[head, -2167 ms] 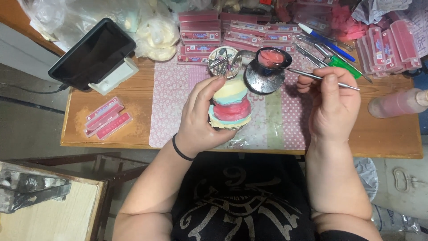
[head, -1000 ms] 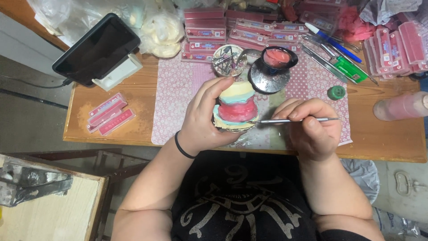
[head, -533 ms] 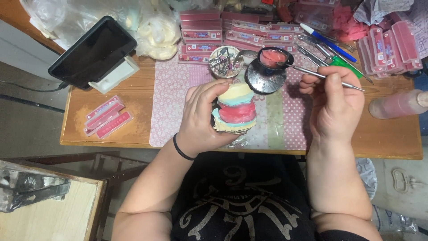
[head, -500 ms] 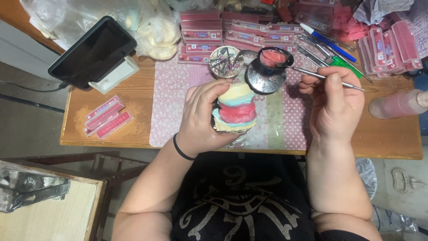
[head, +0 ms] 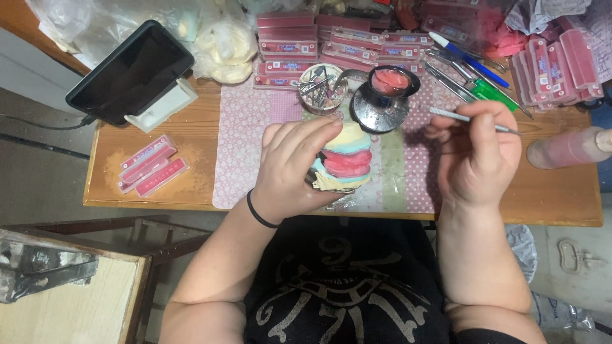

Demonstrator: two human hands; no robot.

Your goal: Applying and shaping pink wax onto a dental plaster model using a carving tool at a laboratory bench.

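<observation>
My left hand grips a stacked dental model with yellow, pale blue and pink layers, held over the front edge of the wooden table. My right hand holds a thin metal tool like a pen, its tip pointing left toward a small black dish of pink wax on a round dark stand. A black band circles my left wrist.
A round tin of metal tools stands behind the model. Flat pink boxes are stacked at the back and right. A dark tablet leans at the left; two pink boxes lie near it. A pink bottle lies at the right.
My right hand lifted the tool away from the model's side and moved up and right, toward the wax dish. My left hand kept hold of the model.
</observation>
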